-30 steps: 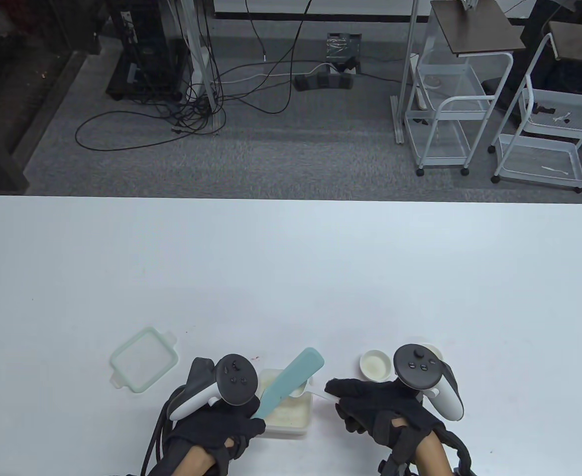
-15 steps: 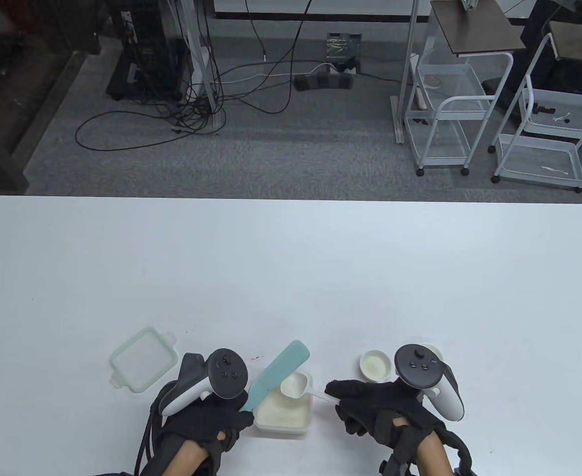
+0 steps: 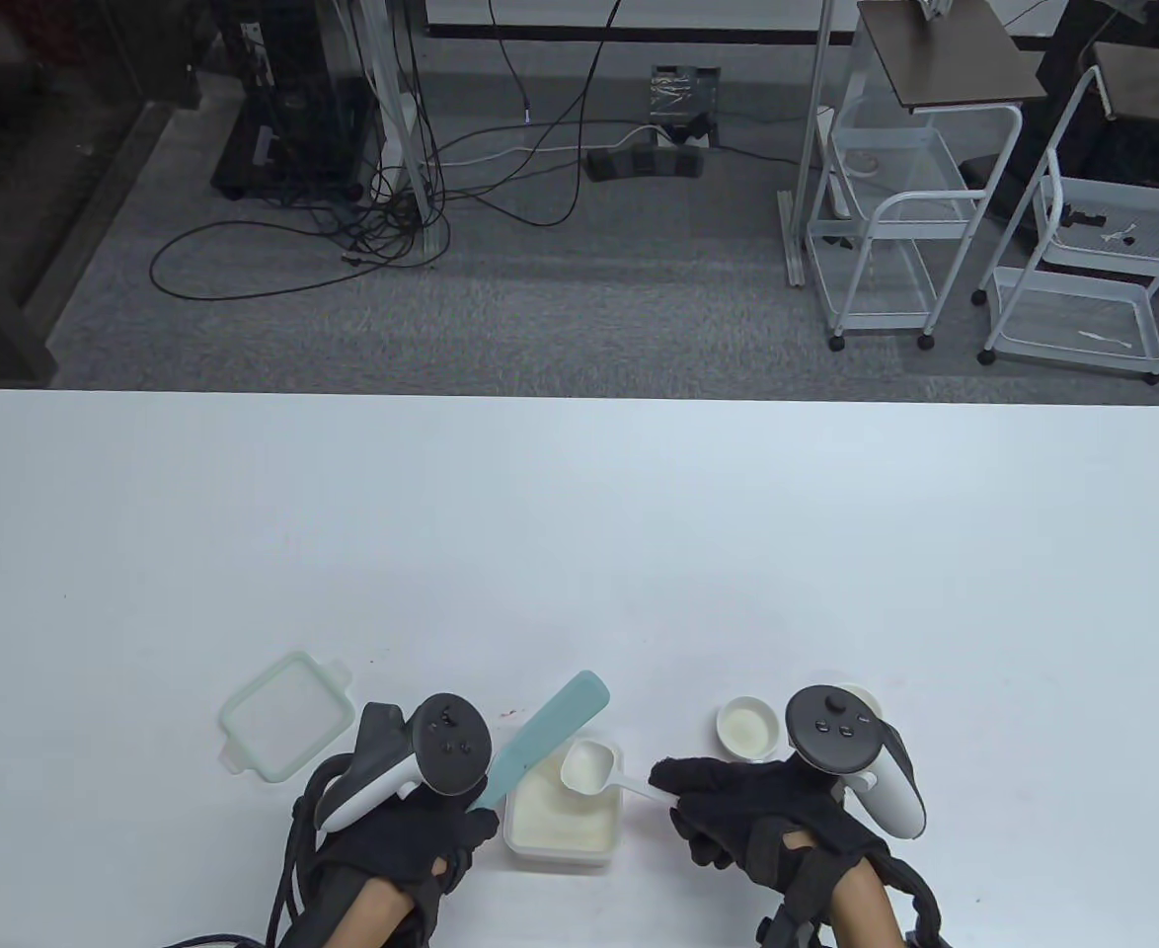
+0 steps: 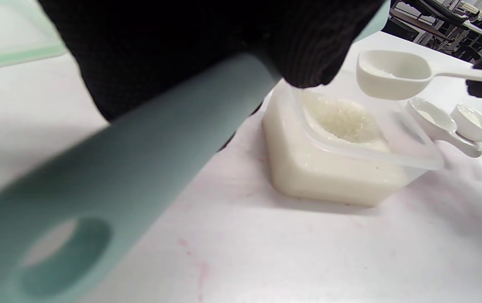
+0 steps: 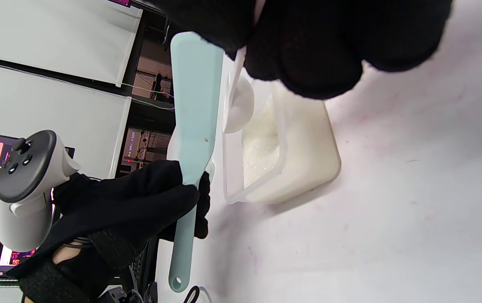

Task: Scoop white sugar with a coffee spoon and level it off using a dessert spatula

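Observation:
A clear square container of white sugar (image 3: pixel 565 820) sits near the table's front edge; it also shows in the left wrist view (image 4: pixel 342 160) and the right wrist view (image 5: pixel 283 155). My left hand (image 3: pixel 412 839) grips the handle of a pale teal dessert spatula (image 3: pixel 545 746), whose blade points up and right, just left of the spoon. My right hand (image 3: pixel 737 800) holds the handle of a white coffee spoon (image 3: pixel 589 767), its bowl (image 4: pixel 392 73) level over the container's far right corner with a little sugar inside.
A pale green container lid (image 3: pixel 286 714) lies to the left. A small white bowl (image 3: pixel 748 728) stands right of the container, beside my right hand. Two more white measuring spoons (image 4: pixel 455 126) lie past the container in the left wrist view.
My left hand has drawn the spatula left, off the spoon's bowl. The spoon's bowl is now uncovered and stays over the container. My right hand has barely moved.

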Tool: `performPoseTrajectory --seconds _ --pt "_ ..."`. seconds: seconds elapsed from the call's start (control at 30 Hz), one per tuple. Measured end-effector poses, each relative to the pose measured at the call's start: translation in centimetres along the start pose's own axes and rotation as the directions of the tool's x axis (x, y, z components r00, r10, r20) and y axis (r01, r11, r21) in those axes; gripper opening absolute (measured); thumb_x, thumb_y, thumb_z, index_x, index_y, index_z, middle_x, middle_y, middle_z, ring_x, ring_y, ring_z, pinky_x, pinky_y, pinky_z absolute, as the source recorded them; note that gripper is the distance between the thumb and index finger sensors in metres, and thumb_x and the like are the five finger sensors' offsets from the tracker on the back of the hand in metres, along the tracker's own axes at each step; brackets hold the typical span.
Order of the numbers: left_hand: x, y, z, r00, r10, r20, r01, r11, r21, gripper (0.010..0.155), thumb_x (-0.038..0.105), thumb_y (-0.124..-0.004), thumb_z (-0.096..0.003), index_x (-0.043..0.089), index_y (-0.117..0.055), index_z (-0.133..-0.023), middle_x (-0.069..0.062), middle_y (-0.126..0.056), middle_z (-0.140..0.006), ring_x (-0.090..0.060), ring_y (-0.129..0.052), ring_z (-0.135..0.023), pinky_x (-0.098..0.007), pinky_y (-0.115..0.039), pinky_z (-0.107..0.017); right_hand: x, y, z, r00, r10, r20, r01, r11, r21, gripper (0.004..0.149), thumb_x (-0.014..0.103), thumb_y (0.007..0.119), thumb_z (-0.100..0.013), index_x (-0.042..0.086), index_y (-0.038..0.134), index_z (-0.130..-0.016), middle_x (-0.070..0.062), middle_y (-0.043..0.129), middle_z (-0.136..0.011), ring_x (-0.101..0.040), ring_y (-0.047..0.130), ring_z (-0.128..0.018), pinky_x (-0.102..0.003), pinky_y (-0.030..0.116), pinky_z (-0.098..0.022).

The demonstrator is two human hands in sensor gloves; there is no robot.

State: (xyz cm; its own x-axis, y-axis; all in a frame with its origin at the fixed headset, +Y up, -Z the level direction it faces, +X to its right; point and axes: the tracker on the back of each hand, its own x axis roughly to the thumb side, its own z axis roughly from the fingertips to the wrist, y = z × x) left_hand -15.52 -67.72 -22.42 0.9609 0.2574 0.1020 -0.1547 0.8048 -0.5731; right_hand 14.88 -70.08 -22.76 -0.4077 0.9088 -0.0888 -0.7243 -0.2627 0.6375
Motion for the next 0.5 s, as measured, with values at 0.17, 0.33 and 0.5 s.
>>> performPoseTrajectory --seconds 0.17,0.33,0.5 --pt "-0.1 0.3 0.3 1.0 0.022 0.011 -0.022 0.999 0.029 0.05 0.042 -0.08 -0.0559 0.015 -0.085 -0.098 -0.009 -0.098 -0.085 -0.02 -0.111 -0.062 -0.033 -0.1 -0.045 0.2 0.0 0.1 1.0 -0.006 0.015 0.006 1.0 0.001 0.047 0.009 0.068 -0.058 -0.007 0.067 -0.102 -0.029 0.083 -0.077 -0.035 0.09 -0.055 -0.056 0.079 -0.046" --pt "-0.2 0.4 0.3 1.0 0.027 0.012 -0.027 0.999 0.035 0.05 0.042 -0.08 -0.056 0.015 -0.085 -0.098 -0.009 -0.098 -0.086 -0.02 -0.111 -0.062 -0.033 -0.1 -0.045 0.1 -0.1 0.2 1.0 -0.015 0.019 0.015 1.0 0.001 0.047 0.009 0.069 -0.058 -0.007 0.067 -0.102 -0.029 0.082 -0.077 -0.036 0.09 -0.055 -0.056 0.079 -0.046" --pt "0.3 -0.6 -0.4 0.997 -0.077 -0.023 0.075 0.995 -0.07 0.051 0.043 -0.08 -0.0559 0.015 -0.087 -0.097 -0.008 -0.1 -0.083 -0.019 -0.112 -0.059 -0.032 -0.101 -0.044 0.1 -0.1 0.2 1.0 -0.013 0.013 0.013 1.0 0.004 0.047 0.009 0.069 -0.058 -0.006 0.067 -0.102 -0.029 0.082 -0.078 -0.036 0.09 -0.055 -0.056 0.079 -0.046"
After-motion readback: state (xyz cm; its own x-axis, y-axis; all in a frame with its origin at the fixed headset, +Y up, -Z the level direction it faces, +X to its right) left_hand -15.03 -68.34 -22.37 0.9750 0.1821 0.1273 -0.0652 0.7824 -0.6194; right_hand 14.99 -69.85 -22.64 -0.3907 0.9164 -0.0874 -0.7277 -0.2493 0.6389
